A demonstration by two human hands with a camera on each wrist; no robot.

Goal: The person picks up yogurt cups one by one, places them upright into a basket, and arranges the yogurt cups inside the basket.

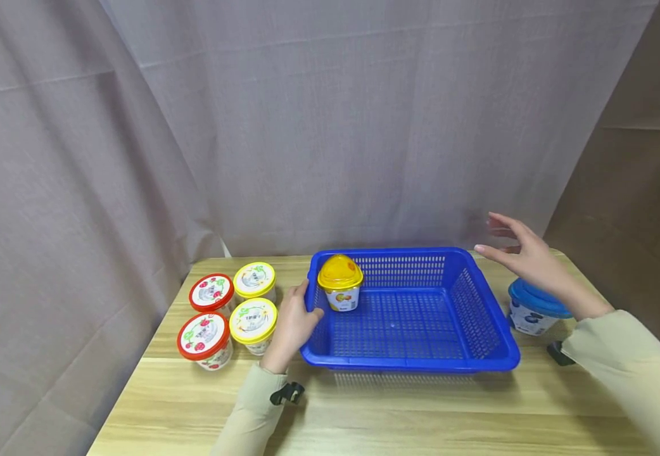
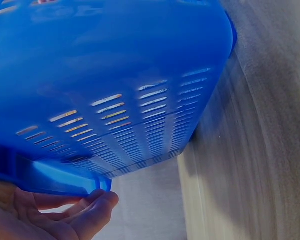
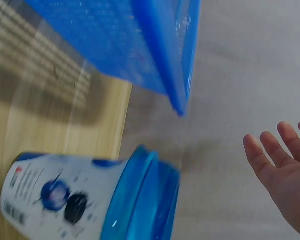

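A blue mesh basket (image 1: 398, 363) stands on the wooden table, with a yellow-domed cup (image 1: 341, 282) upright in its back left corner. My left hand (image 1: 294, 326) grips the basket's left rim; in the left wrist view its fingers (image 2: 92, 212) curl under the rim of the basket (image 2: 115, 60). Raised above the basket's right rim, my right hand (image 1: 526, 253) holds nothing, its fingers apart. A blue-lidded cup (image 1: 535, 308) stands right of the basket, below that wrist. The right wrist view shows this cup (image 3: 65, 197) and my right hand (image 3: 285, 175) apart from it.
Left of the basket stand two red-lidded tubs (image 1: 206, 337) and two yellow-lidded tubs (image 1: 254, 321), close together on the table (image 1: 193, 405). A grey curtain (image 1: 330, 126) hangs behind the table, and a brownish cloth (image 1: 643, 209) hangs at the right.
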